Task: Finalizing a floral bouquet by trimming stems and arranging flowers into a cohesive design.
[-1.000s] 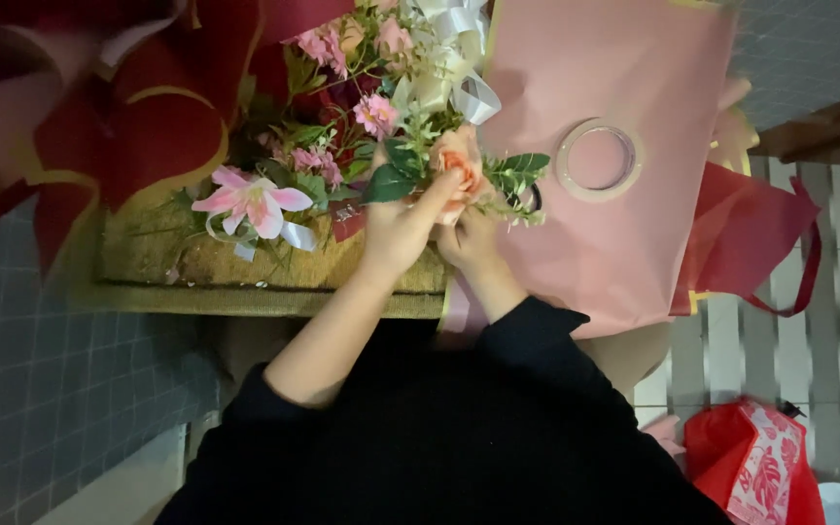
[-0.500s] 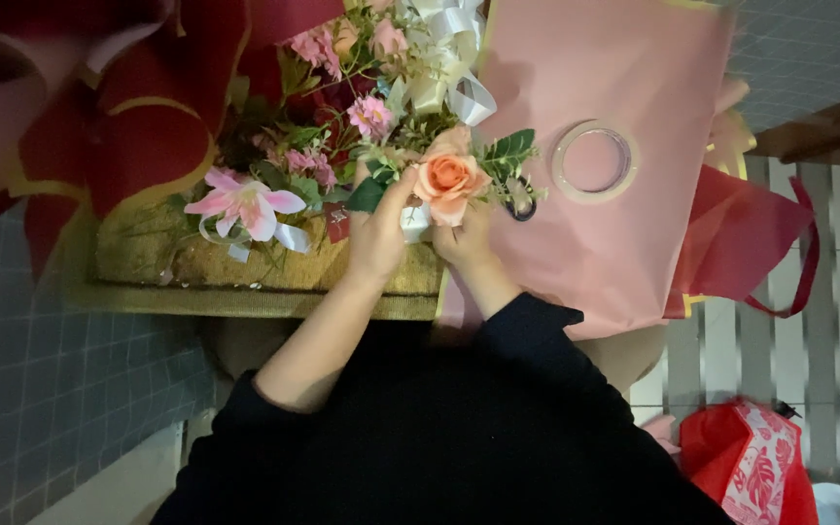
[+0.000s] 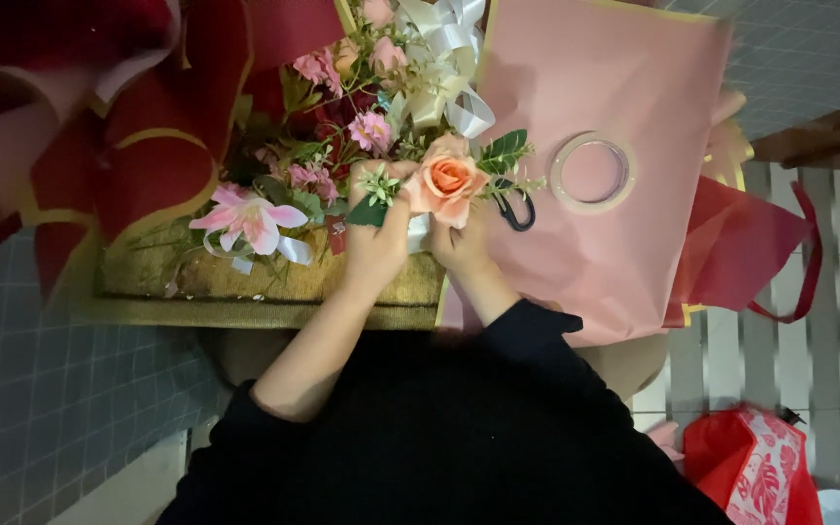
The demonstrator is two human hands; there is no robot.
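Observation:
My left hand [image 3: 376,243] and my right hand [image 3: 459,248] are pressed close together at the middle of the view. Between them they hold a small bunch: a peach rose [image 3: 447,178] facing up, with green sprigs [image 3: 504,156] beside it. The left hand's fingers wrap the stems and a leafy tuft [image 3: 377,187]. The right hand grips the stems from the other side, under the rose. Black scissor handles [image 3: 515,212] lie just right of the rose on a pink wrapping sheet [image 3: 585,262].
A pink lily [image 3: 245,219] and small pink blooms [image 3: 371,128] lie on a tan mat [image 3: 245,287] beside dark red wrapping paper [image 3: 138,146]. White ribbon [image 3: 439,83] curls above. A tape roll [image 3: 592,173] rests on the pink sheet. A red bag [image 3: 751,457] stands lower right.
The rose has turned from hidden behind my fingers to facing up. Both hands have lifted it slightly and the view has shifted a little closer.

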